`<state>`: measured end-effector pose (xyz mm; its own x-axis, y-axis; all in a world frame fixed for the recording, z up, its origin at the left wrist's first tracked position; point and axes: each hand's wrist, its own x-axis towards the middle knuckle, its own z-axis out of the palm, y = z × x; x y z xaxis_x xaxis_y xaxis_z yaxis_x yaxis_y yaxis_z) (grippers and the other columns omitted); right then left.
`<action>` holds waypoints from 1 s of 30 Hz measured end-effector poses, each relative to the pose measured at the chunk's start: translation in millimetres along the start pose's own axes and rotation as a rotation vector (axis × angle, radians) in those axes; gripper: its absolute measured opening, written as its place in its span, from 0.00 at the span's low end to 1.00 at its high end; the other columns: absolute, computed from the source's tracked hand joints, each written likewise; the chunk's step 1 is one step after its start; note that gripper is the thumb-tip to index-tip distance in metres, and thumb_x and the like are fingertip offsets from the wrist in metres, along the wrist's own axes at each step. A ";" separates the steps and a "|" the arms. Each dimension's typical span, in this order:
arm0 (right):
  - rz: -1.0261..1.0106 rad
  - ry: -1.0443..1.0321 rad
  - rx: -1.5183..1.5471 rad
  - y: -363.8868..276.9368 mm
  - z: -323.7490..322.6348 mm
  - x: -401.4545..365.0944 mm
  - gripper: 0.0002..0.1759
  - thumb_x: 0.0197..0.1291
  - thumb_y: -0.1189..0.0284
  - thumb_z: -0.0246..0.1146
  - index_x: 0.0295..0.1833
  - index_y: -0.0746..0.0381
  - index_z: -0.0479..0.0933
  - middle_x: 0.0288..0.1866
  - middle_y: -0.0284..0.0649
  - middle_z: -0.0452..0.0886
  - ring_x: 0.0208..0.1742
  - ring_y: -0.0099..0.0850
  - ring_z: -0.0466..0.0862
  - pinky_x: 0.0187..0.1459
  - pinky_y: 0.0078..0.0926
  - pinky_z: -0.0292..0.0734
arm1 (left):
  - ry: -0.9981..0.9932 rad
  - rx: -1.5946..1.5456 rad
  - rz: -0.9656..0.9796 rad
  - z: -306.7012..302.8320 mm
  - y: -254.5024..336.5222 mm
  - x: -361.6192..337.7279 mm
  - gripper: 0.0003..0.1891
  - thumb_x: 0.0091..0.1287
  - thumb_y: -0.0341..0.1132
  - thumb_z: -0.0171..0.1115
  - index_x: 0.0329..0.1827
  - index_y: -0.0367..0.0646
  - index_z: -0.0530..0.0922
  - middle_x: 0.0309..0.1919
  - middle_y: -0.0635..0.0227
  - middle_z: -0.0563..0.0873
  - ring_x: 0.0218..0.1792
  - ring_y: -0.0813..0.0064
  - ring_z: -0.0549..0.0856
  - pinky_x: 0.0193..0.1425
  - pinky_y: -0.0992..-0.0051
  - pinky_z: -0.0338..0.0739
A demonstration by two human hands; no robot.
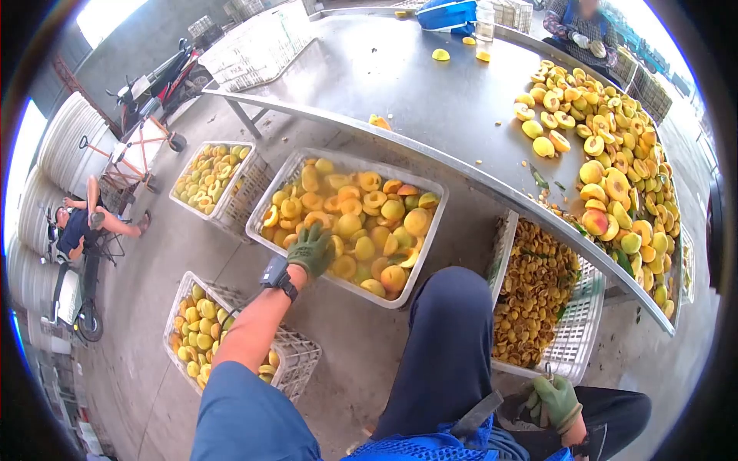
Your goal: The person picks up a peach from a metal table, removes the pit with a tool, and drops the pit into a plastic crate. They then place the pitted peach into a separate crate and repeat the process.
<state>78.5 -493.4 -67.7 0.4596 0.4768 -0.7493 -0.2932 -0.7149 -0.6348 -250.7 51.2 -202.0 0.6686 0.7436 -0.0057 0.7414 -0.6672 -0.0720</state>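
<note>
Halved fruit (365,246), yellow to orange, fills the white tub (422,257), which sits on the floor and serves as reference point; pieces seem to lie in cloudy liquid. Left hand (311,250), green glove, dark watch (278,276) at wrist, reaches over the tub's near left rim; its fingers are a little apart and down on the fruit, grip on any one piece cannot be told. Right hand (555,402), also green-gloved, is well right of the tub and nearer the wearer, fingers curled round a small metal tool (548,373), mostly hidden. Left of the tub, just beside it: a slatted crate (242,188) of similar fruit. Nearer the wearer than the tub, to its left: a second fruit crate (296,361). Right of the tub: a scrap crate (573,338) of small brownish pieces, partly under the worktop (430,92). That metal worktop stands beyond the tub and runs right, bearing a large fruit heap (615,161) far right of the tub. Beyond the heap from the tub, a gloved co-worker (584,34).
</note>
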 end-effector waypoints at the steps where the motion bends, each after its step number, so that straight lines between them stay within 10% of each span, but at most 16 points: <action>1: -0.017 -0.038 -0.023 -6.3 -1.4 1.5 0.18 0.69 0.62 0.63 0.39 0.69 0.83 0.23 0.42 0.85 0.17 0.30 0.82 0.20 0.27 0.77 | -0.002 -0.048 -0.033 -1.9 2.3 -1.4 0.31 0.69 0.51 0.62 0.73 0.49 0.74 0.75 0.51 0.72 0.73 0.48 0.72 0.72 0.48 0.71; 6: 0.082 -0.012 -0.142 -66.9 -37.8 -34.1 0.19 0.71 0.57 0.64 0.41 0.64 0.83 0.25 0.36 0.84 0.18 0.25 0.81 0.21 0.24 0.77 | 0.024 0.045 0.073 19.3 -6.4 16.5 0.25 0.71 0.49 0.60 0.65 0.44 0.81 0.63 0.51 0.83 0.61 0.47 0.82 0.65 0.53 0.77; 10: -0.421 0.070 -0.126 -101.9 -100.7 -21.4 0.16 0.71 0.61 0.64 0.46 0.65 0.82 0.27 0.38 0.83 0.14 0.24 0.78 0.13 0.22 0.70 | 0.237 -0.419 0.084 -81.4 97.0 55.1 0.22 0.74 0.51 0.60 0.56 0.43 0.84 0.52 0.48 0.88 0.54 0.47 0.86 0.58 0.54 0.80; 14: -0.472 0.178 0.188 -140.3 -127.3 -5.4 0.19 0.75 0.58 0.61 0.50 0.65 0.81 0.29 0.36 0.84 0.19 0.23 0.81 0.21 0.21 0.75 | 0.210 -0.573 0.296 -227.1 255.3 98.4 0.16 0.77 0.40 0.59 0.54 0.37 0.84 0.45 0.46 0.88 0.46 0.47 0.89 0.49 0.60 0.82; 18: -0.549 0.128 0.309 -126.2 -130.4 24.2 0.21 0.77 0.56 0.60 0.56 0.65 0.80 0.31 0.36 0.84 0.23 0.23 0.82 0.25 0.20 0.77 | 0.430 -0.533 0.574 -238.9 374.3 185.6 0.20 0.75 0.46 0.60 0.59 0.40 0.84 0.50 0.47 0.89 0.52 0.46 0.88 0.57 0.58 0.82; 25: -0.401 0.015 0.299 -132.1 -156.2 19.8 0.22 0.74 0.54 0.62 0.52 0.64 0.81 0.28 0.33 0.80 0.23 0.21 0.79 0.25 0.22 0.75 | 0.173 -0.171 0.493 -181.2 505.0 310.8 0.36 0.70 0.59 0.59 0.73 0.43 0.74 0.65 0.46 0.82 0.62 0.44 0.83 0.66 0.54 0.78; 28: -0.367 0.006 0.306 -131.9 -172.1 18.7 0.20 0.72 0.55 0.64 0.49 0.63 0.80 0.28 0.31 0.79 0.22 0.20 0.78 0.24 0.21 0.74 | -0.129 -0.287 0.429 -203.9 503.2 308.0 0.36 0.70 0.61 0.58 0.72 0.44 0.74 0.62 0.48 0.85 0.59 0.43 0.84 0.66 0.53 0.77; 30: -0.367 -0.026 0.372 -128.0 -182.8 27.2 0.19 0.72 0.56 0.64 0.47 0.63 0.79 0.29 0.31 0.79 0.23 0.20 0.78 0.25 0.21 0.74 | -0.203 -0.817 0.435 -192.8 486.7 305.6 0.28 0.76 0.57 0.56 0.66 0.43 0.79 0.56 0.57 0.89 0.52 0.61 0.89 0.53 0.62 0.84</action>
<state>281.8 -482.4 27.6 0.5681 0.6778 -0.4668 -0.3970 -0.2711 -0.8769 325.5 -54.8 -46.4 0.9299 0.3648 -0.0470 0.2920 -0.6544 0.6975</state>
